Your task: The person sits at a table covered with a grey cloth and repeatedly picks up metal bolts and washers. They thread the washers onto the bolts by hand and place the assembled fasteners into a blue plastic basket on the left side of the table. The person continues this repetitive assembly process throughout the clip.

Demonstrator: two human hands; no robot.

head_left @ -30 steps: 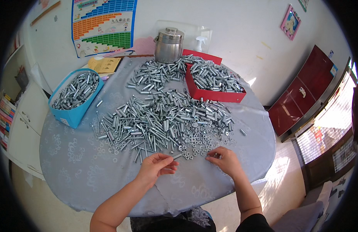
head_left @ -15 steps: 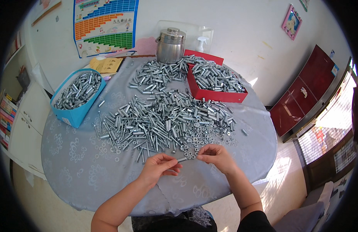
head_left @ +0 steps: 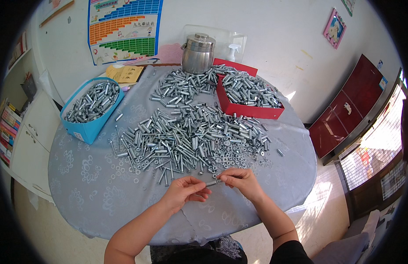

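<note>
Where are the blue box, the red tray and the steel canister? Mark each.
blue box (head_left: 87,128), head view, on its front wall.
red tray (head_left: 250,111), head view, on its near wall.
steel canister (head_left: 198,57), head view, on its side.

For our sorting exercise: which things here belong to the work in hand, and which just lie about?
In use: left hand, right hand, bolt, bolt pile, washers, blue box, red tray.
Lying about: steel pot, spray bottle, poster, yellow paper.

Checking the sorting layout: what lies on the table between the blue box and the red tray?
In the head view, a big heap of loose metal bolts lies between the blue box and the red tray.
</note>
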